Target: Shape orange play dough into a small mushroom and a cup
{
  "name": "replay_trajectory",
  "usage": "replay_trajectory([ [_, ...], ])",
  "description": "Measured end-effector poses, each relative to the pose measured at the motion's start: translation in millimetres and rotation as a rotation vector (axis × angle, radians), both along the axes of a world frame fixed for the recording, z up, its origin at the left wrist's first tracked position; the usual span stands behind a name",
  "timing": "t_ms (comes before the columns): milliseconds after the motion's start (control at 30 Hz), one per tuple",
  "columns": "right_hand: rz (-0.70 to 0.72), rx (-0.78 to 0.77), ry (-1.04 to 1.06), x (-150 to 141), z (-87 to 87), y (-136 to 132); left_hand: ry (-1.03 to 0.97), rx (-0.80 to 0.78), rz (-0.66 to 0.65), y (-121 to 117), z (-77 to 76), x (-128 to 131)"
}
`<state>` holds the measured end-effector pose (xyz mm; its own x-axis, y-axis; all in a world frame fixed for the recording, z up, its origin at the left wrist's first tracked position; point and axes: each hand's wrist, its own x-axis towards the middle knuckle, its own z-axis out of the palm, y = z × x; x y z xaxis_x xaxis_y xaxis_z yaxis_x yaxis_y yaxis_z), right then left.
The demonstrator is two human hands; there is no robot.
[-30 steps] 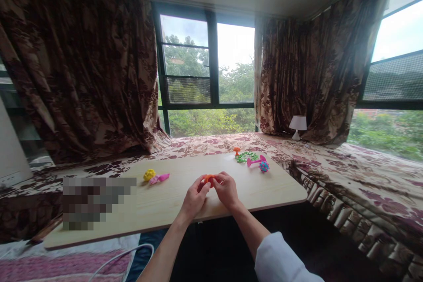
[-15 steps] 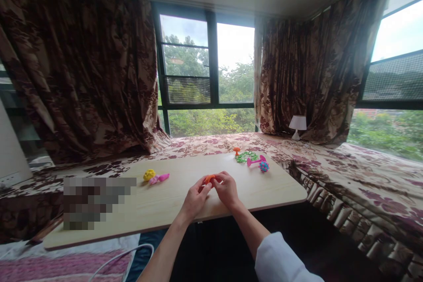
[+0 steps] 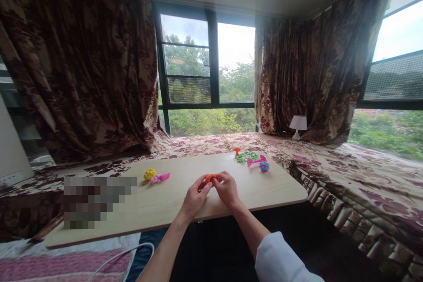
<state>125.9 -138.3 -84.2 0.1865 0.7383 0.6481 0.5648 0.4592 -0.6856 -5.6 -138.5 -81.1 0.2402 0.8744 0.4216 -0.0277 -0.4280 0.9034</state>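
Both my hands meet above the near part of the table and pinch a small orange lump [image 3: 210, 178], which looks like modelling clay. My left hand [image 3: 195, 197] has its thumb and fingertips on the left side of the lump. From the right, my right hand [image 3: 227, 188] presses it with closed fingers. The fingers cover much of the lump, so its full shape is hidden. To the left lie a yellow lump [image 3: 150, 174] and pink pieces [image 3: 160, 178], which also look soft.
At the table's [image 3: 178, 172] far right are an orange knobbed piece [image 3: 237, 151], a green tangle of loops [image 3: 246, 157], a pink dumbbell-shaped toy [image 3: 254, 162] and a blue studded ball [image 3: 264, 166]. A white lamp [image 3: 298, 125] stands on the sill. A blurred patch covers the table's left side.
The fingers have shifted very slightly around the orange lump, and a little more of it shows. Otherwise the hands and the things on the table stay in place.
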Motion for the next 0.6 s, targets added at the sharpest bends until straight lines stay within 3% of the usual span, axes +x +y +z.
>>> replay_trajectory([
  [233, -0.019, 0.01, -0.039, 1.7, -1.5, 0.1, -0.05, -0.029, -0.094, 0.3, -0.7, 0.2],
  [600, -0.016, 0.013, -0.036, 1.2, -1.0, -0.5, -0.035, 0.007, 0.011, 1.3, -2.1, -0.7],
])
